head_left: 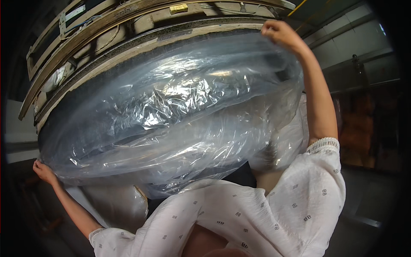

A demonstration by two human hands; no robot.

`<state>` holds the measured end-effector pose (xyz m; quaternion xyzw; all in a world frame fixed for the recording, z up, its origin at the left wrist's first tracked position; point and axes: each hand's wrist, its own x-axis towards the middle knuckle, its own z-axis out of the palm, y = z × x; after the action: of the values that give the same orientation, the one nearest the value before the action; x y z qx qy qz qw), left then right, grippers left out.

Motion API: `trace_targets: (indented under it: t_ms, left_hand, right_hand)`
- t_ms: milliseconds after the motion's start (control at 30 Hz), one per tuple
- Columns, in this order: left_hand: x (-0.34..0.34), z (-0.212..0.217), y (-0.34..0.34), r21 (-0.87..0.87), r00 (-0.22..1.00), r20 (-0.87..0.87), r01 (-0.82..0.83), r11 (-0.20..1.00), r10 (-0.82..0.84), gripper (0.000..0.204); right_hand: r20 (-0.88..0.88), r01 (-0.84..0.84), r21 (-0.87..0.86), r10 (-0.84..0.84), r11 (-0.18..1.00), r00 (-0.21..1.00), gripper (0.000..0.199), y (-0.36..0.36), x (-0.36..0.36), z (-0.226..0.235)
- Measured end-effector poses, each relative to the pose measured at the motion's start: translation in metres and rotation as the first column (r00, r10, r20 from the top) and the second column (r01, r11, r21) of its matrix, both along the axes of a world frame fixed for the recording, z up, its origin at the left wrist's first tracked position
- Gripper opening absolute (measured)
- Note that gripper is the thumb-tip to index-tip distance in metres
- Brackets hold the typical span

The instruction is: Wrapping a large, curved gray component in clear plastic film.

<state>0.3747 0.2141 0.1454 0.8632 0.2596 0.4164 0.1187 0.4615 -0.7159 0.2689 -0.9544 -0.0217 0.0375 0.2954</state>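
A large sheet of clear plastic film (pixel 175 103) is stretched across a wide dark surface (pixel 77 98), wrinkled and shiny in the middle. At the far left, my left hand (pixel 44 171) is closed on the film's edge. With my arm reached out to the far right, my right hand (pixel 280 35) pinches the film near the far edge of the dark surface. The film's near part sags in folds toward my body. Whether it is one layer or several, I cannot tell.
Long wooden rails (pixel 85 53) run along the far side, with a small yellow block (pixel 178 8) among them. Plastic-wrapped pale material (pixel 115 205) lies below the film at the near left. More crumpled clear plastic (pixel 284 139) hangs beside my right arm.
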Motion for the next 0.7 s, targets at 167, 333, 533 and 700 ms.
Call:
trace_targets:
  t_ms: [167,333,533,700]
  left_hand:
    - [-0.017,-0.004,0.059,-0.151,0.987,0.158,0.064,0.986,-0.04,0.037]
    - [-0.067,0.039,0.062,-0.354,0.929,0.302,0.319,0.879,-0.216,0.04]
    - [-0.14,0.074,0.03,-0.449,0.934,0.221,0.354,0.821,-0.281,0.036]
    - [-0.135,0.059,0.025,-0.522,0.97,0.16,0.24,0.819,-0.182,0.041]
  right_hand:
    - [0.202,0.006,0.036,-0.013,0.999,0.979,0.015,0.02,-0.002,-0.053]
    - [0.531,0.151,-0.04,-0.107,0.988,0.84,0.015,0.024,-0.003,-0.069]
    - [0.467,0.154,0.073,-0.17,0.985,0.868,0.016,0.021,-0.005,-0.083]
    - [0.591,-0.024,-0.035,0.04,0.999,0.806,0.018,-0.002,0.021,-0.08]
